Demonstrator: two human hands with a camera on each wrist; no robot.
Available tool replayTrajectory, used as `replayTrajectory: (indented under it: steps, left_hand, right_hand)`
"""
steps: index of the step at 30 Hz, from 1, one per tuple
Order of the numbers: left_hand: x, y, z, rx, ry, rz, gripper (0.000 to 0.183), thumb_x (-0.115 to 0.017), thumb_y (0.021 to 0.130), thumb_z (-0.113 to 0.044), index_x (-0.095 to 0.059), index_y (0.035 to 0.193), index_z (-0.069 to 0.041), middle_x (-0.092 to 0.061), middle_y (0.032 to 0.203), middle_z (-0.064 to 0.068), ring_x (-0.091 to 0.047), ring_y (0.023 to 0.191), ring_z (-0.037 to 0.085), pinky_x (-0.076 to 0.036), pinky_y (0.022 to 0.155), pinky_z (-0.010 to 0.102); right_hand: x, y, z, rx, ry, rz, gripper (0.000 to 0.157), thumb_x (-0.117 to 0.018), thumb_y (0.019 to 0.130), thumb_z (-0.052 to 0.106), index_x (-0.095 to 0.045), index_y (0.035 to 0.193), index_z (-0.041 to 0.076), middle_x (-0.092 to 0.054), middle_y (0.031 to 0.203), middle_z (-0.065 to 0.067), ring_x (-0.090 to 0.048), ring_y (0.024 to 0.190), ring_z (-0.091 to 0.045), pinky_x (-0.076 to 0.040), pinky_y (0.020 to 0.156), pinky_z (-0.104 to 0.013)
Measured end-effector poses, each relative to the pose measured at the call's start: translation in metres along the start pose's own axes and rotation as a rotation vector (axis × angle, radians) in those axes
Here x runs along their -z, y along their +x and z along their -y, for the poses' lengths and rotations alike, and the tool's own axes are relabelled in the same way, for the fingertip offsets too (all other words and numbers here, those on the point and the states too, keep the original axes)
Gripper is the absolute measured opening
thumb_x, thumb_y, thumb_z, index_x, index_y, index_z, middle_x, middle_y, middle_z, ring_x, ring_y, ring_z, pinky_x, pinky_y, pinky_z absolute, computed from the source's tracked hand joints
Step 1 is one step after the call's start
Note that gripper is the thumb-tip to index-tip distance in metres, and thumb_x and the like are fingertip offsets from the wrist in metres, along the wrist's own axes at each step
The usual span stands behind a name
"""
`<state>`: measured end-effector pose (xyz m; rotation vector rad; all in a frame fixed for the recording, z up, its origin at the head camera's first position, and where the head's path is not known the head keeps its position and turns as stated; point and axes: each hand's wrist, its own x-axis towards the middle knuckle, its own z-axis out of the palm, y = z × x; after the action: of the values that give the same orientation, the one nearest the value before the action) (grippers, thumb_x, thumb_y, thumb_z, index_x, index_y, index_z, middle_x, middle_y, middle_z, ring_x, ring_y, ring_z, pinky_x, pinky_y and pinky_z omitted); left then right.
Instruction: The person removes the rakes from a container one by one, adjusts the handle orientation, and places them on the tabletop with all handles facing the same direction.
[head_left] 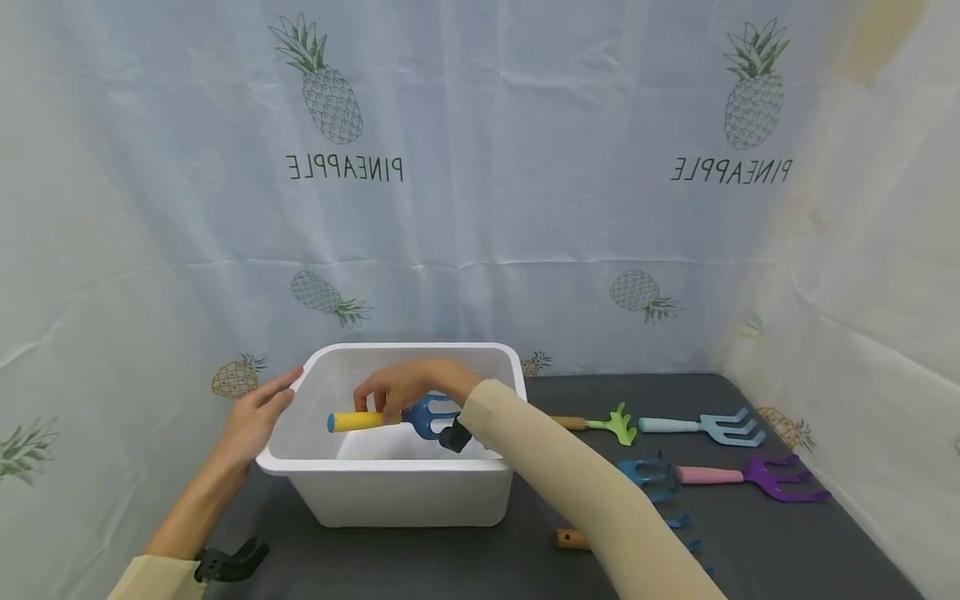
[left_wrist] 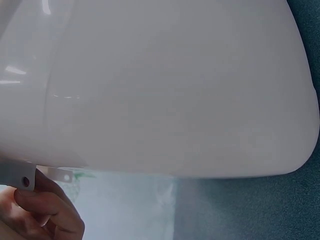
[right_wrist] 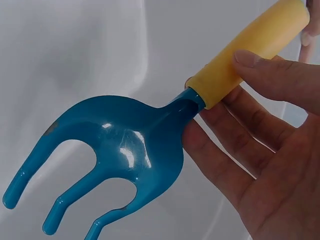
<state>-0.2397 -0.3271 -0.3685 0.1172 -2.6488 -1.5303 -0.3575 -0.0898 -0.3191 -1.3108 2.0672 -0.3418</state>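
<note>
My right hand [head_left: 411, 385] holds a hand rake [head_left: 358, 422] by its yellow handle, over the inside of a white plastic tub [head_left: 393, 492]. Up close in the right wrist view, thumb and fingers pinch the handle near the neck, and the blue three-tined head [right_wrist: 135, 140] points down and left above the tub's pale interior. At the tub's left side, my left hand [head_left: 251, 423] grips the rim. The left wrist view has its curled fingers [left_wrist: 50, 210] at the rim, beside the tub's outer wall [left_wrist: 185, 90].
On the dark table [head_left: 390, 567], right of the tub, lie a green rake [head_left: 619, 425], a light blue rake [head_left: 726, 428] and a purple rake [head_left: 776, 480] with a pink handle. My right forearm partly covers blue tines [head_left: 643, 472] and a wooden handle [head_left: 572, 540]. Pineapple-printed curtains [head_left: 487, 208] enclose the table.
</note>
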Motion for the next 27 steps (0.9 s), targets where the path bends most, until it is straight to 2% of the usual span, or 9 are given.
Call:
replayTrajectory:
  steps: [9, 20, 27]
  left_hand:
    - [0.0, -0.001, 0.001, 0.001, -0.008, -0.001, 0.056, -0.032, 0.112, -0.037, -0.029, 0.164, -0.013, -0.025, 0.169, 0.022, -0.042, 0.145, 0.047, -0.051, 0.078, 0.012]
    - [0.0, 0.003, 0.001, 0.0, -0.016, 0.003, 0.057, -0.033, 0.112, -0.038, -0.029, 0.164, -0.014, -0.026, 0.169, 0.022, -0.043, 0.144, 0.046, -0.053, 0.079, 0.015]
    - [0.001, 0.005, 0.003, -0.008, -0.004, 0.0, 0.057, -0.033, 0.112, -0.038, -0.029, 0.164, -0.013, -0.029, 0.168, 0.023, -0.045, 0.143, 0.046, -0.054, 0.078, 0.016]
  right_hand:
    - [0.008, -0.011, 0.004, 0.04, -0.089, -0.048, 0.027, -0.063, 0.099, 0.002, -0.063, 0.122, 0.016, -0.068, 0.123, -0.007, -0.061, 0.102, -0.016, -0.053, 0.086, -0.021]
    - [0.022, -0.034, 0.011, 0.039, -0.119, -0.107, 0.03, -0.065, 0.099, 0.006, -0.062, 0.126, 0.02, -0.068, 0.119, -0.002, -0.062, 0.104, -0.015, -0.052, 0.091, -0.023]
    - [0.029, -0.047, 0.021, 0.115, -0.169, -0.156, 0.028, -0.064, 0.098, 0.004, -0.062, 0.124, 0.015, -0.069, 0.118, -0.008, -0.062, 0.102, -0.018, -0.051, 0.092, -0.024]
